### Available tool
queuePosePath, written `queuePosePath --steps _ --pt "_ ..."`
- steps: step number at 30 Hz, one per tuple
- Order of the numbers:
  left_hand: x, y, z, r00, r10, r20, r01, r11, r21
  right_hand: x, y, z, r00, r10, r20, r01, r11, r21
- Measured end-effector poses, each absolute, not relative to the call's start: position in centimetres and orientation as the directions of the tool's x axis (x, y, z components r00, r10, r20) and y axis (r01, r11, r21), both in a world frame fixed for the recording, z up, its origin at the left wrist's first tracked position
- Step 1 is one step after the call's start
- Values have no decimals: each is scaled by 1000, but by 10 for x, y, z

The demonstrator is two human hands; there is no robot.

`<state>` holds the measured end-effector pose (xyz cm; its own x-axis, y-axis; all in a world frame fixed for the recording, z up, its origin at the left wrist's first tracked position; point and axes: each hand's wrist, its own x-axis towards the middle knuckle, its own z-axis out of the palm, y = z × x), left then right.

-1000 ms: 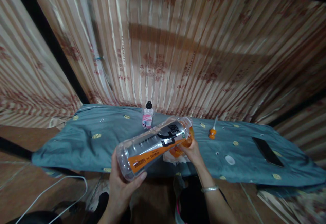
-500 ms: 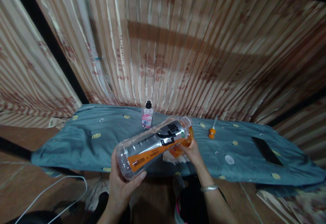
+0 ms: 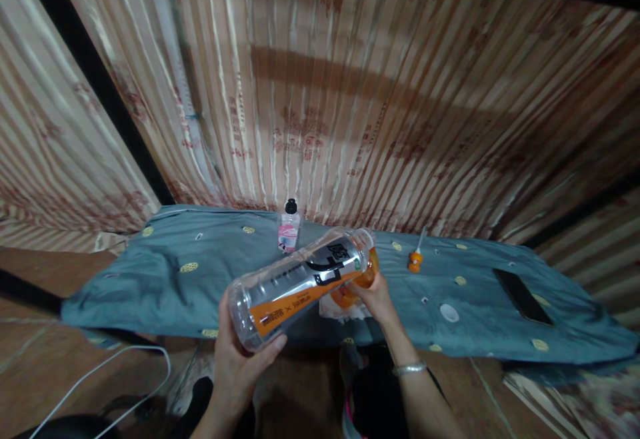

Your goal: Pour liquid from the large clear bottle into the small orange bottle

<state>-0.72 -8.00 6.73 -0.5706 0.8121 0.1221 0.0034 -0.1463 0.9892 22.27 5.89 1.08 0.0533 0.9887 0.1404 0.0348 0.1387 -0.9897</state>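
A head-worn view from above, forward and down onto the sheet (image 3: 160, 272), striped curtain (image 3: 320, 99) beyond.

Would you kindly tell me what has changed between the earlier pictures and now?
Nothing has visibly moved, been picked up or let go; only the view drifts slightly. The left grip still holds the tilted clear bottle, the right grip the orange container. The pink-labelled bottle, orange piece and phone stay in place.
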Motion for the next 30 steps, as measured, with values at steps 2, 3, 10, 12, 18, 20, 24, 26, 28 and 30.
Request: queuePosePath --steps 2,3,10,12,18,20,24,26,28,30 --pt "-7 -80 67 -570 812 125 7 -147 989 223 59 11 56 988 141 34 139 -990" --pt "-7 -80 67 -571 812 121 3 -145 989 223 59 11 51 989 141 26 140 -990" --pt "-8 -80 66 -564 819 103 -18 -137 990 222 60 8 9 990 144 -34 144 -989" --pt "-8 -80 65 -565 819 104 -15 -136 991 223 62 5 19 989 144 -43 145 -988" --pt "-9 -79 64 -575 809 123 7 -146 989 227 69 0 1 994 107 -42 107 -993" --pt "-9 -79 64 -575 808 131 9 -154 988 227 71 0 13 993 114 -27 114 -993" --pt "-10 -79 63 -557 821 127 -2 -155 988 222 72 2 41 990 137 15 136 -991" --pt "-10 -78 63 -561 816 142 4 -169 986 219 72 3 61 986 154 36 152 -988" --pt "-11 -77 62 -571 806 158 11 -185 983 215 71 5 73 981 180 36 178 -983" --pt "-11 -76 62 -573 804 162 12 -189 982 213 70 6 68 977 201 17 200 -980"
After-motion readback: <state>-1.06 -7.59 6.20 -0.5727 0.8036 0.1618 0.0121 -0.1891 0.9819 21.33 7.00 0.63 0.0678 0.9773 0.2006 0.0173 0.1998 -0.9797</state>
